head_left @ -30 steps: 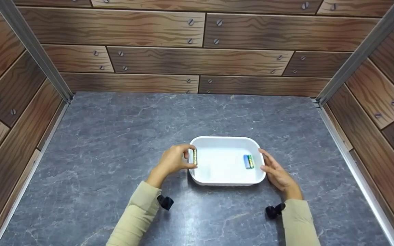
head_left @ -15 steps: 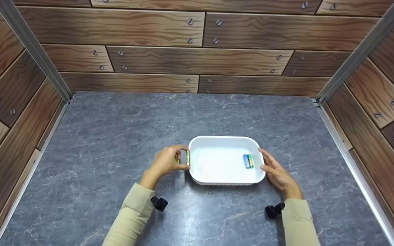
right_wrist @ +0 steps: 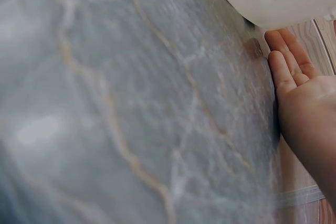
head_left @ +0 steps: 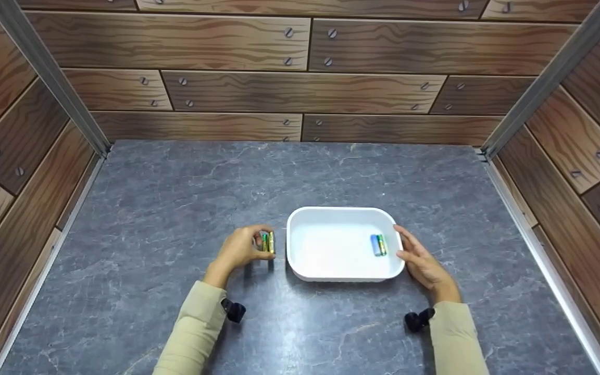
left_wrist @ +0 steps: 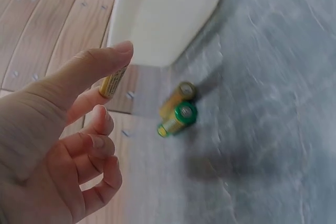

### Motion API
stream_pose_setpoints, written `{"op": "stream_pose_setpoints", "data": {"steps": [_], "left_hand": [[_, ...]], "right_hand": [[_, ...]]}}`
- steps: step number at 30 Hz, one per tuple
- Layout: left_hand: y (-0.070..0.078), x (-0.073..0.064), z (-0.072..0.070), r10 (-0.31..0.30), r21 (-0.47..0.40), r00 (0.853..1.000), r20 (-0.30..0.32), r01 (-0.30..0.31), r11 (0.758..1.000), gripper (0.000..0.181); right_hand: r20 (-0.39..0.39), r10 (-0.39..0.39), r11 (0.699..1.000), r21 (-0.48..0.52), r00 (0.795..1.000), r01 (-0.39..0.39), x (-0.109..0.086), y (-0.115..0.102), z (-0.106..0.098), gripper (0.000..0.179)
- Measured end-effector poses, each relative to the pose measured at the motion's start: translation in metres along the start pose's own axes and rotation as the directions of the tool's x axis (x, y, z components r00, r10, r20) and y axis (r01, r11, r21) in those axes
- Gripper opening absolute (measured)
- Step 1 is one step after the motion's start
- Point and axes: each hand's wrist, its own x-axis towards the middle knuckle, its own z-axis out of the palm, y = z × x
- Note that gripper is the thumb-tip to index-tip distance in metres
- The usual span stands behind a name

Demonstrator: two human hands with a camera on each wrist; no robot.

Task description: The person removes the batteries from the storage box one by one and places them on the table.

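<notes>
My left hand (head_left: 237, 249) pinches a gold battery (left_wrist: 113, 82) between thumb and finger, just left of the white plastic tub (head_left: 331, 276). Under that hand, two more batteries rest on the table: a gold battery (left_wrist: 179, 99) and, right beside it, a green-ended battery (left_wrist: 181, 118). Inside the tub, near its right end, a blue battery (head_left: 375, 245) lies against a green-and-gold battery (head_left: 382, 245). My right hand (head_left: 425, 265) touches the tub's right side with thumb and finger at the rim. In the right wrist view its other fingers (right_wrist: 281, 69) extend beneath the tub's edge.
The grey marbled tabletop (head_left: 190, 182) surrounds the tub. Wood-patterned panels (head_left: 237, 91) close off the back and both sides, with metal posts (head_left: 545, 78) at the corners.
My left hand has moved left with the battery, from over the tub's left end across the rim to the table outside. The right hand and the tub stay in place.
</notes>
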Motion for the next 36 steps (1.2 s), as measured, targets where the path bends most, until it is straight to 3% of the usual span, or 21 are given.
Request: {"op": "stream_pose_setpoints", "data": {"steps": [10,18,36], "left_hand": [[-0.016,0.002,0.000,-0.030,0.006,0.999,-0.019,0.031,1.000,0.053],[-0.025,0.004,0.000,-0.053,0.057,0.998,-0.018,0.054,0.997,0.051],[-0.038,0.010,0.005,-0.104,0.140,0.994,-0.016,0.105,0.984,0.055]], "right_hand": [[0.010,0.006,1.000,-0.002,1.000,-0.006,0.001,0.002,0.000,0.075],[-0.006,0.008,1.000,-0.006,1.000,-0.008,0.001,0.001,0.000,0.075],[-0.008,0.029,0.999,-0.017,1.000,-0.029,0.001,0.001,-0.001,0.073]]}}
